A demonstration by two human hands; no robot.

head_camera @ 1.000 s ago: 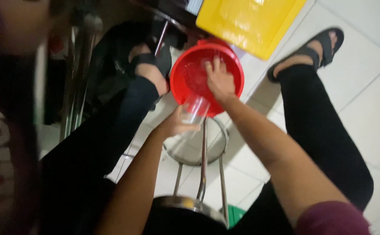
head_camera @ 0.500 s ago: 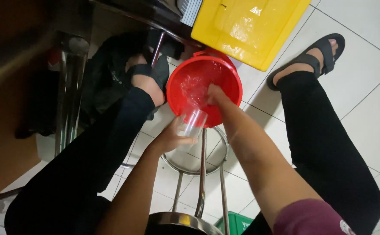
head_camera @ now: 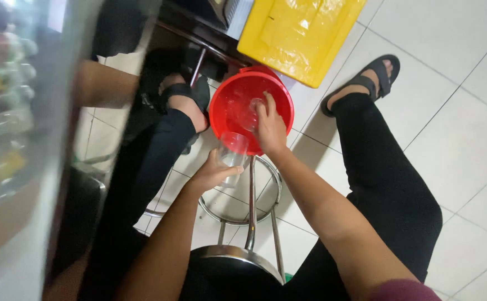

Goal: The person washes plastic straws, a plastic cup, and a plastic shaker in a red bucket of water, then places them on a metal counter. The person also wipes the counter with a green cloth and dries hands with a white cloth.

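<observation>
2 bare hands work over a red bucket point(head_camera: 229, 103) that sits on the tiled floor point(head_camera: 466, 139) between the person's sandalled feet, just near of a yellow bin point(head_camera: 299, 33) at the far side. The left hand point(head_camera: 210, 174) is curled about the lower part of a clear drinking glass point(head_camera: 233, 154), fingers wrapped halfway round and thumb closing the grip, with the glass held roughly upright at the near rim of the bucket. The right hand point(head_camera: 269, 127) reaches into the bucket from the right, fingers bent and loosely gathered round what looks like a 2nd clear glass point(head_camera: 253, 106) inside (it is blurred, so how firmly it is gripped cannot be told). To wash well here, the person would probably do best to keep the left grip low and snug on the wet glass, since slick glass slips easily, and to keep both pieces apart so they do not knock. A metal stool frame point(head_camera: 249, 206) stands just below the hands, its ring and legs close under the held glass.
</observation>
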